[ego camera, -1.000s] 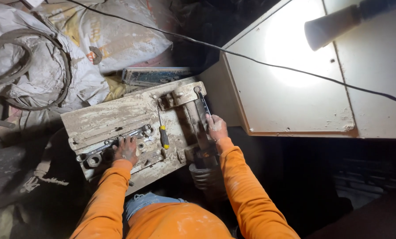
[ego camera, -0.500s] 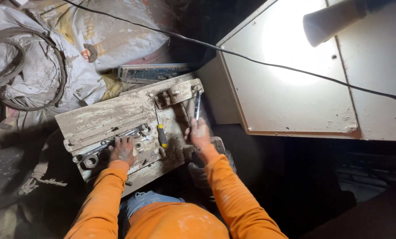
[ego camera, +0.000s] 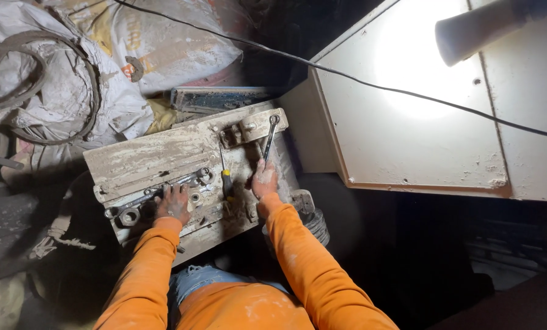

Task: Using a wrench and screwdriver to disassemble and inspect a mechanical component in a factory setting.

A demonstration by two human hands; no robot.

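Head view, looking down: dusty grey metal plate with bolted brackets [ego camera: 163,156] fills centre-left of frame, tilted, caked in pale dust. Right hand [ego camera: 264,180], orange sleeve, sits just right of centre, fingers closed around the lower end of a slim steel spanner [ego camera: 269,139]; the spanner runs up and slightly right from the fist, its ring end sitting at the small bracket [ego camera: 252,129] on the plate's upper right corner. So the tool lies above the grip, handle end buried in the fist. Left hand [ego camera: 174,203] at lower left of the plate, palm down, fingers spread flat on a long grey metal bar fitting [ego camera: 188,183] with a hex nut [ego camera: 129,216] just left of it; holds nothing, just presses. Yellow-and-black handled screwdriver [ego camera: 226,177] lies on the plate between the two hands, touching neither. Upper left: dusty white sacks [ego camera: 133,43] and a coiled hose [ego camera: 41,91]. Right half: pale cream cabinet panel [ego camera: 420,122], brightly lit, black cable [ego camera: 346,74] crossing it diagonally, white lamp [ego camera: 475,27] at upper right.
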